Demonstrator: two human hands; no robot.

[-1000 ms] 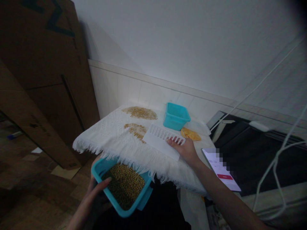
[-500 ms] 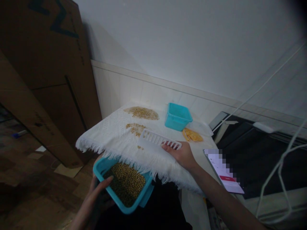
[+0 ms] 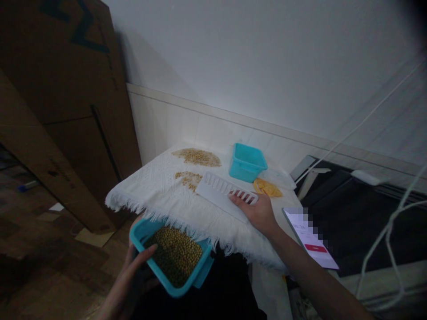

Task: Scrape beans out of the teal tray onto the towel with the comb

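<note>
Clamped between thumb and fingers, a white slotted scraper [image 3: 216,200] is in the person's right hand [image 3: 259,213], the thumb on its upper face beside the slots and the tool slanting across the cloth. Its outer end reaches the near patch of beans [image 3: 187,179], a loose, thin scatter. Farther back, toward the wall [image 3: 233,66], a bigger bean pile [image 3: 198,156] spreads out on the same white cloth [image 3: 150,186].

From where I stand, the left hand [image 3: 137,261] has a firm hold on a blue tub [image 3: 176,291], thumb hooked over the rim and the other fingers mostly hidden behind the side. The tub is tilted, just under the front edge of the table, with the cloth's fringe [image 3: 196,235] hanging over its far side. Plenty of beans lie inside it, darker toward the thumb.

Behind the right hand, a second blue tub [image 3: 245,170] stands upright on the table. Just beside it lies something yellow [image 3: 267,187]; the light is dim, so it may be a crumpled bag, but I can't be sure. A phone [image 3: 315,249] with a lit screen lies right of the table, near a white cable [image 3: 363,113]. Tall cardboard [image 3: 70,84] stands at the left.
</note>
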